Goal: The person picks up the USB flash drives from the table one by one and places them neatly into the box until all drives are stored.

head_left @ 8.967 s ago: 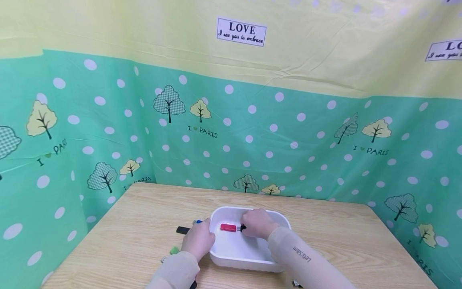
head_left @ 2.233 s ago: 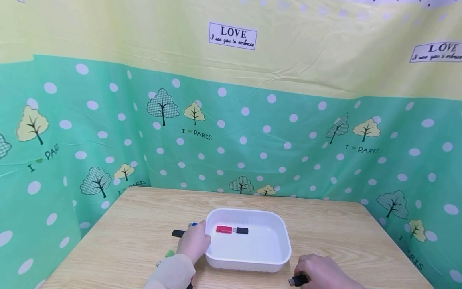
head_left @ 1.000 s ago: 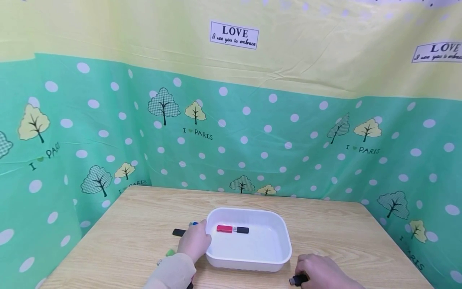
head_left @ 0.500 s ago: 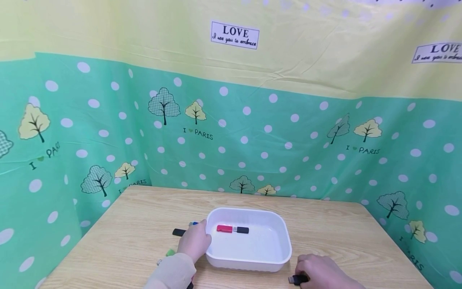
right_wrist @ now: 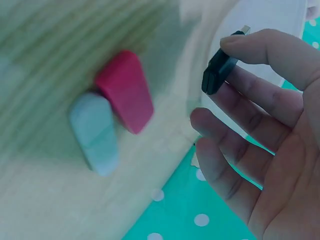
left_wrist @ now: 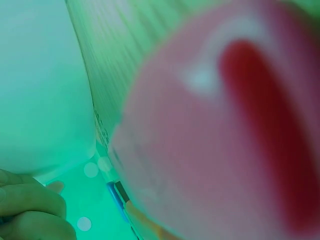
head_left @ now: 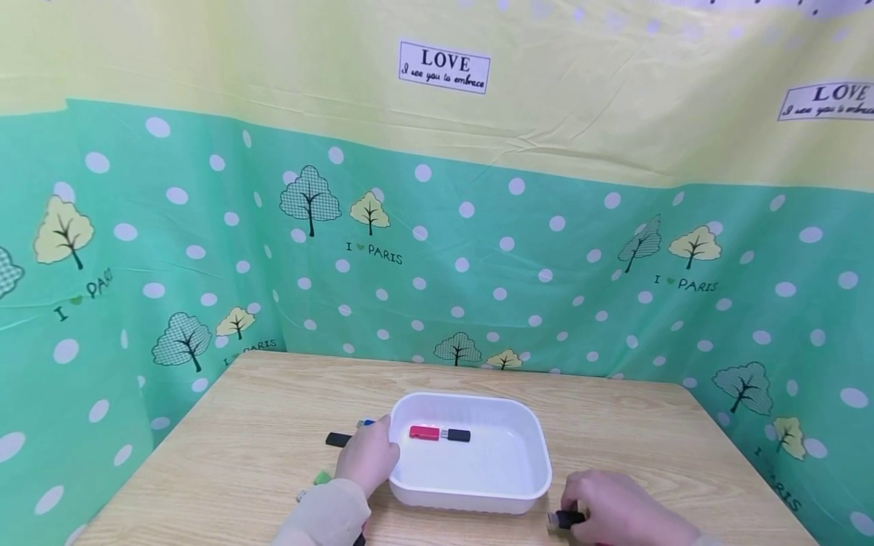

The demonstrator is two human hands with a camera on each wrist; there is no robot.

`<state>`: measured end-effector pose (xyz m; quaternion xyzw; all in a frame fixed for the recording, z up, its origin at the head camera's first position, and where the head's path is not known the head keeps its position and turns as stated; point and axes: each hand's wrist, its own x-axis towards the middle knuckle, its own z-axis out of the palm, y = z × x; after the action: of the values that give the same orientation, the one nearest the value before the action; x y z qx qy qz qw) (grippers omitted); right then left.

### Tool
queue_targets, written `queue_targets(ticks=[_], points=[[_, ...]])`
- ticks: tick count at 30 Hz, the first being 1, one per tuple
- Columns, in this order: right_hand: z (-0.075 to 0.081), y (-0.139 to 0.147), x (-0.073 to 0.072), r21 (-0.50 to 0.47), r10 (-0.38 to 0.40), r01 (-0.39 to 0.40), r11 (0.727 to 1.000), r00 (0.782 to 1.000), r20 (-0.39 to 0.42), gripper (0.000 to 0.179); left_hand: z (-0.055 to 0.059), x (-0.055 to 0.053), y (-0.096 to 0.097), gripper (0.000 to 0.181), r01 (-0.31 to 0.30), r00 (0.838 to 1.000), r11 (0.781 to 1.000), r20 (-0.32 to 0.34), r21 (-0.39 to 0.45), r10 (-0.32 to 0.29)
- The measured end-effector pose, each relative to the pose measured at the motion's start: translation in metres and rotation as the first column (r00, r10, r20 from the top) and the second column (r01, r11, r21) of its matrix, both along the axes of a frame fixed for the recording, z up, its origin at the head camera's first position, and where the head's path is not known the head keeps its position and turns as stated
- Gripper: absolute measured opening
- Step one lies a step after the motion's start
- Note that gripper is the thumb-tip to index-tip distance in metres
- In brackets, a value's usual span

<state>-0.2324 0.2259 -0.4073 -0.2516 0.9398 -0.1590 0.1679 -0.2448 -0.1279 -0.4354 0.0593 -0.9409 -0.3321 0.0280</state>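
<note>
My left hand (head_left: pixel 369 456) grips the left wall of a white plastic bin (head_left: pixel 471 502). In the left wrist view its curled fingers (left_wrist: pixel 32 212) sit at the bin's edge. Inside the bin, a red USB stick (head_left: pixel 425 433) and a black USB stick (head_left: pixel 459 435) lie end to end. To the right of the bin, my right hand (head_left: pixel 617 509) pinches another black USB stick (right_wrist: pixel 220 67) between thumb and fingers, its metal plug pointing left in the head view. The other fingers of that hand are loosely bent, as the right wrist view shows.
Beside the right hand, a red stick (right_wrist: pixel 127 92) and a pale one (right_wrist: pixel 95 134) lie on the wooden table. Left of the bin are a black stick (head_left: pixel 337 439), a blue one (head_left: pixel 366 422) and a green one (head_left: pixel 322 478). A patterned curtain (head_left: pixel 437 265) hangs behind.
Earlier my right hand set a black USB stick in the bin, then moved to the front right and took another. Just now it has risen slightly with that one. My left hand stays put.
</note>
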Motion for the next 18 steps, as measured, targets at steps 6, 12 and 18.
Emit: queue_targets(ticks=[6, 12, 18], points=[[0.013, -0.001, -0.003, 0.043, 0.018, -0.016, 0.999, 0.999, -0.044, 0.009, 0.000, 0.000, 0.000, 0.049, 0.002, 1.000, 1.000, -0.002, -0.007, -0.002], [0.026, 0.000, -0.005, 0.051, 0.097, -0.092, 0.994, 0.991, -0.089, 0.012, 0.001, 0.001, 0.000, 0.048, -0.002, 1.000, 1.000, 0.001, 0.000, 0.002], [0.037, -0.004, -0.007, 0.053, 0.086, -0.083, 0.995, 0.994, -0.063, 0.015, 0.000, 0.001, 0.000, 0.047, 0.002, 1.000, 1.000, -0.005, 0.004, -0.002]])
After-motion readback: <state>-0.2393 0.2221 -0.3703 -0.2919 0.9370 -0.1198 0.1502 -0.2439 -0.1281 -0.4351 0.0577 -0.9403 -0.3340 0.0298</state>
